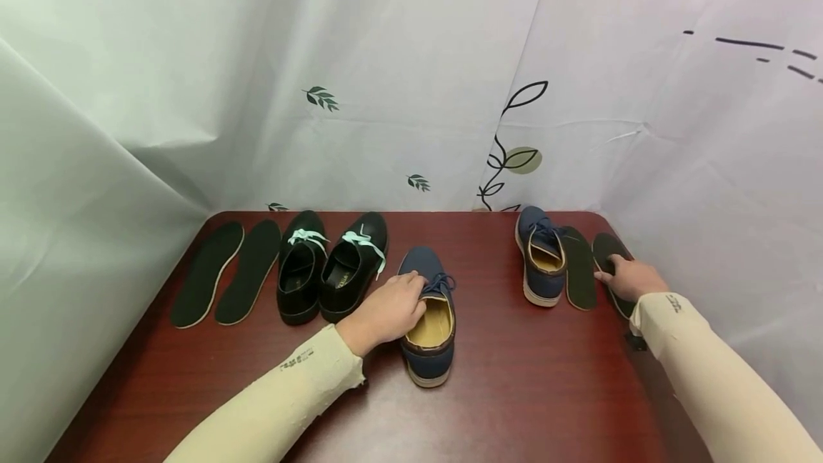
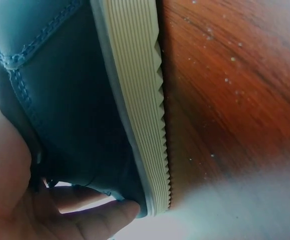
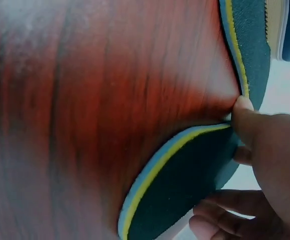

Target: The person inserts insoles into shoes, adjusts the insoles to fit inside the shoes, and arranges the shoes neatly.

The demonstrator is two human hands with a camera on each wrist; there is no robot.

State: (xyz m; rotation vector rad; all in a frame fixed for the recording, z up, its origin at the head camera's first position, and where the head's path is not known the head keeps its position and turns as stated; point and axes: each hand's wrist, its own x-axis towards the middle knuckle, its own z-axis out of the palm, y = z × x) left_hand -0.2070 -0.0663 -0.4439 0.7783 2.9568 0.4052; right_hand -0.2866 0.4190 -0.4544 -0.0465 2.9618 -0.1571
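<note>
Navy-blue lace-up shoe with a ridged cream sole (image 1: 444,316) stands upright at mid-table, toe pointing away from the person, on the red-brown wood-grain table (image 1: 514,377). Left hand (image 1: 388,309) grasps it over the laced forepart. Right hand (image 1: 633,279) grips the outermost dark foam insole with a yellow-and-blue layered edge (image 3: 175,185), thumb at one long edge, fingers at the other.

Step in hand, as judged: steadying the shoe while taking hold of the insole. Next move calls for a secure pinch and a lift clear of the neighbouring dark insole (image 1: 581,270).

Contents: the held shoe's opening shows yellowish lining, as does the second navy shoe (image 1: 546,283), beside that neighbouring insole. Two black shoes with mint-green laces (image 1: 301,263) show dark interiors; beyond them lie two more dark insoles (image 1: 251,270).
</note>
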